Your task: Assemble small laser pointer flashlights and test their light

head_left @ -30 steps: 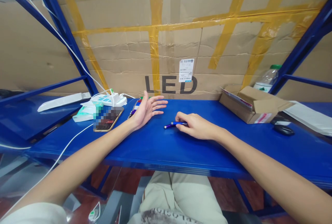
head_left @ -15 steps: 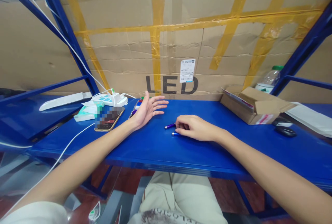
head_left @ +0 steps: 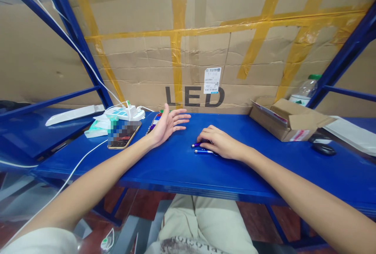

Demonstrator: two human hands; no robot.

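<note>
My left hand (head_left: 165, 126) is open, palm turned to the right and fingers spread, its edge close to the tabletop. Partly hidden behind it lies a row of pens (head_left: 154, 122) in several colours. To the right, my right hand (head_left: 220, 142) rests low on the blue table, its fingers curled over a purple-blue pen (head_left: 194, 145) whose silver end pokes out to the left. Just in front of that one, a blue pen (head_left: 202, 151) lies flat on the table, its right end under the hand.
At left are a phone (head_left: 125, 135), a tissue pack (head_left: 98, 127) and a white power strip (head_left: 133, 112) with cables. An opened cardboard box (head_left: 282, 122), a black mouse (head_left: 323, 149) and a plastic bottle (head_left: 305, 89) stand at right. A large cardboard sheet (head_left: 141, 66) backs the table.
The purple-blue pen has slid a little to the right with my right hand's fingers. More of the blue pen shows now. My left hand has stayed in place.
</note>
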